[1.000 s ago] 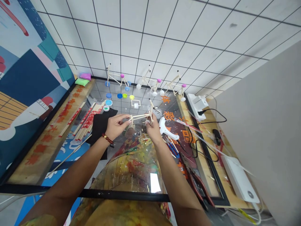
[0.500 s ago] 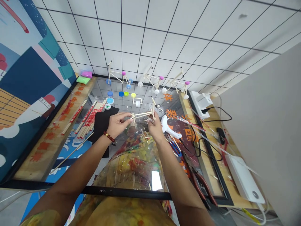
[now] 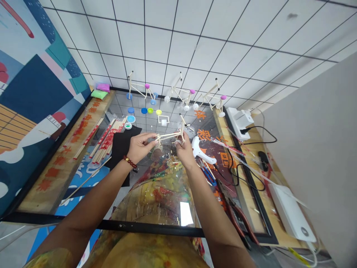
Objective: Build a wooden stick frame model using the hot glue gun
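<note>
Stick frame [image 3: 170,135] between left hand [image 3: 141,147], right hand [image 3: 184,150]; orange lettering [image 3: 204,134] illegible.

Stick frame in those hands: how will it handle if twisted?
Likely light, fragile: the stick frame is thin sticks joined at their ends, so joints may give under twisting. Each stick looks stiff, apt to snap, not bend.

1. You have room to pass near you, over the glass tabletop [image 3: 156,204], up to the black frame bar [image 3: 150,229].
2. Right of your right hand [image 3: 185,154], a white glue gun [image 3: 201,150] blocks the way.
3. Left of your left hand [image 3: 141,147], a black sheet [image 3: 121,156] and bundled wooden sticks [image 3: 107,139] lie in your path.
4. Under the stick frame [image 3: 170,136] sits what looks like a small cup [image 3: 156,152].
</note>
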{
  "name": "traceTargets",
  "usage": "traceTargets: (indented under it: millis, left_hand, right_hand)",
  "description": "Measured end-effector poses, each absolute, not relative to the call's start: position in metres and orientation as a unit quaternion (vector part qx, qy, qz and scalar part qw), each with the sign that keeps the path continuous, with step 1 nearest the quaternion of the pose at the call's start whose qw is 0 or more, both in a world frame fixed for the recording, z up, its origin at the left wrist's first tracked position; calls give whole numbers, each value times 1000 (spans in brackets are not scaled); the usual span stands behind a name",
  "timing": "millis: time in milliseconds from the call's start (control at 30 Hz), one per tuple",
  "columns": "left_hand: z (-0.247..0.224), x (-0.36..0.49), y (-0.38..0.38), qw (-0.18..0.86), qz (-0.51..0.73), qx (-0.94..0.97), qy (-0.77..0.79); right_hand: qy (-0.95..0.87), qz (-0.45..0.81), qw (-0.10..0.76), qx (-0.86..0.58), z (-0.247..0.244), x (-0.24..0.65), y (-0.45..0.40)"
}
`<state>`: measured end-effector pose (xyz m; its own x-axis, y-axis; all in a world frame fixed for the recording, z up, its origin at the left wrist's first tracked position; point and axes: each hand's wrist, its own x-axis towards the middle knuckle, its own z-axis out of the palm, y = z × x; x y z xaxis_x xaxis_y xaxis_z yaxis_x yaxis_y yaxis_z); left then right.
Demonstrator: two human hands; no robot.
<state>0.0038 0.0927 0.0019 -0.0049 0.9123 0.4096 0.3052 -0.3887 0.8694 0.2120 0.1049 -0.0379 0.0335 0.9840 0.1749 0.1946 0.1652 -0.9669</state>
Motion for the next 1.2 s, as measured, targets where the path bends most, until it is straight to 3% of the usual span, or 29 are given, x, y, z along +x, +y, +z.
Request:
traceTargets:
  millis: [633,1200]
  left_hand:
    - [14,2,93,303,492,649,495]
    - [1,11,95,334,545,583,502]
  right_hand:
    - [-578,377,512,-512,-38,211,108]
    - [-571,384,513,-514,-40,211,110]
